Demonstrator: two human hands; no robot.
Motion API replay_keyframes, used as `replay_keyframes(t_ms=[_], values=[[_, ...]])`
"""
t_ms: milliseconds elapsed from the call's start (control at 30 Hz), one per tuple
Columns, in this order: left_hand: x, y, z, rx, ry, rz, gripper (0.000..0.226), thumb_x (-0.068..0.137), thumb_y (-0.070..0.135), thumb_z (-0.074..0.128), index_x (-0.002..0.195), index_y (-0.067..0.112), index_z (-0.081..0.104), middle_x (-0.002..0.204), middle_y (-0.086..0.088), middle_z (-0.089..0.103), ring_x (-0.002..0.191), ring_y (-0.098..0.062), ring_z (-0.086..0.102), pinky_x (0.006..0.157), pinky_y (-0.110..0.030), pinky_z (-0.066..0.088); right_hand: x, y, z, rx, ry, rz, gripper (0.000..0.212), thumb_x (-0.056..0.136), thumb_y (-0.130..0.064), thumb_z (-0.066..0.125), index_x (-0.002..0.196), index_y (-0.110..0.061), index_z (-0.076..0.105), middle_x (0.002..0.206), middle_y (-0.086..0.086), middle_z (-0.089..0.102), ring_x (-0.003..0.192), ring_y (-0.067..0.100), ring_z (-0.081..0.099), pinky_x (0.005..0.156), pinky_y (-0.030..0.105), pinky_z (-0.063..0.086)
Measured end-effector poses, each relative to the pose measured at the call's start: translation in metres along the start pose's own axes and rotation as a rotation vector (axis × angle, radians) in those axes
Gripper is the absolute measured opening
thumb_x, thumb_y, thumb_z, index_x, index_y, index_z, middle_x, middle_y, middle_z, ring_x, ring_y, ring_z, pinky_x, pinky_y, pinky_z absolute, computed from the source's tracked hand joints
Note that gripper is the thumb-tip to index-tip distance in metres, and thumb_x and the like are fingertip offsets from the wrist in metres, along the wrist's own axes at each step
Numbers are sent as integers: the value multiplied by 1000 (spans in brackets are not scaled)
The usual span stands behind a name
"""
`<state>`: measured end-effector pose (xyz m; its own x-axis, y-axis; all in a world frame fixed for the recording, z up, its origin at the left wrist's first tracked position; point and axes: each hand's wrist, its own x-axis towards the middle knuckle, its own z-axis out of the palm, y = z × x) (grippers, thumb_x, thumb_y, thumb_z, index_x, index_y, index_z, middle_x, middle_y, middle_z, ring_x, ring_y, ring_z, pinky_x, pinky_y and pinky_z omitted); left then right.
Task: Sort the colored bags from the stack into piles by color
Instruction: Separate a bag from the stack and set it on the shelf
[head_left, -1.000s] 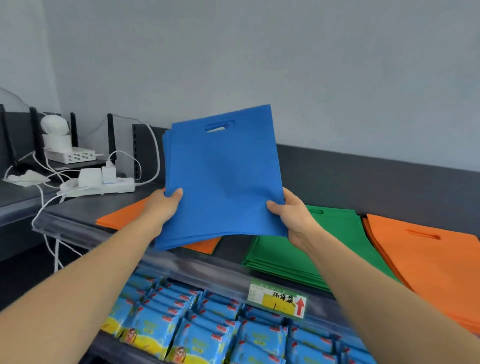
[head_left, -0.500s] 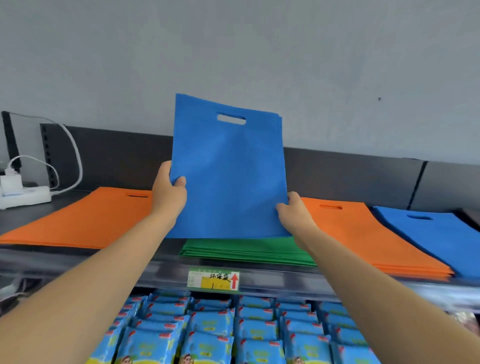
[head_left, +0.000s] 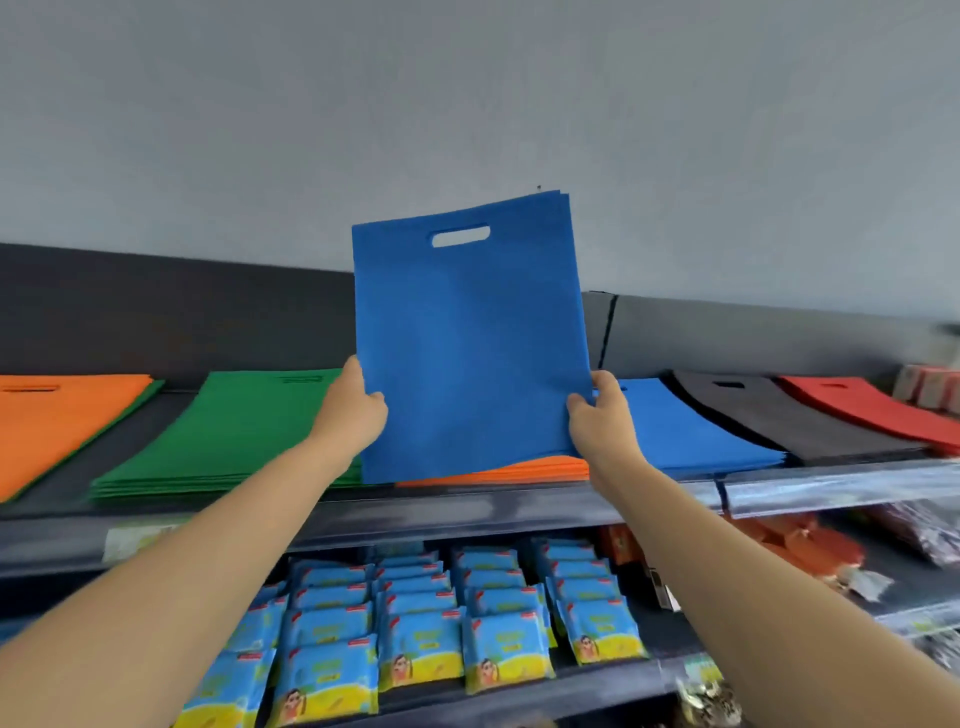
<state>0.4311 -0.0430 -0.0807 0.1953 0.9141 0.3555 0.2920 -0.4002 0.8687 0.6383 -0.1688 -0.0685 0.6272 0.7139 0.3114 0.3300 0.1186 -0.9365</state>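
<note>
I hold a stack of blue bags (head_left: 467, 343) upright above the shelf, cut-out handle at the top. My left hand (head_left: 350, 410) grips its lower left edge and my right hand (head_left: 602, 421) grips its lower right edge. Flat piles lie along the shelf: an orange pile (head_left: 47, 415) at the far left, a green pile (head_left: 223, 431), an orange pile (head_left: 519, 470) mostly hidden behind the held bags, a blue pile (head_left: 685, 436), a dark grey pile (head_left: 779, 415) and a red pile (head_left: 878, 410).
The dark shelf (head_left: 467, 512) has a front rail with price labels and a dark back panel under a grey wall. Below it, several blue snack packets (head_left: 426, 623) fill the lower shelf. Orange-red packets (head_left: 810, 545) lie at the right.
The view has swung right along the shelf; the grey and red piles have come into sight. The held blue bags have moved right, now over the second orange pile beside the blue pile.
</note>
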Motion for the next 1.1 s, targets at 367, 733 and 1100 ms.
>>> replay_keyframes(t_ms=[367,733,1100], values=[[-27,57,120,226,-117,149,50,96,9,46,143,24,36,133,4,55,106,-21,59,82,-35,51,18,43,-134,-147,111,24,29,97,-9,39,118,-27,50,110,0,64,78,23,60,71,41,54],[5,89,212,240,-145,229,50,94,6,46,141,22,43,133,2,56,110,-23,58,87,-39,52,80,82,-196,-251,187,35,43,98,-12,38,135,-32,44,108,-10,61,78,16,62,71,39,55],[62,82,285,322,-189,139,56,95,14,48,148,18,30,147,-5,44,119,-24,54,93,-41,51,175,115,-223,-413,105,67,45,96,-13,39,138,-27,43,112,-8,59,88,19,62,78,41,56]])
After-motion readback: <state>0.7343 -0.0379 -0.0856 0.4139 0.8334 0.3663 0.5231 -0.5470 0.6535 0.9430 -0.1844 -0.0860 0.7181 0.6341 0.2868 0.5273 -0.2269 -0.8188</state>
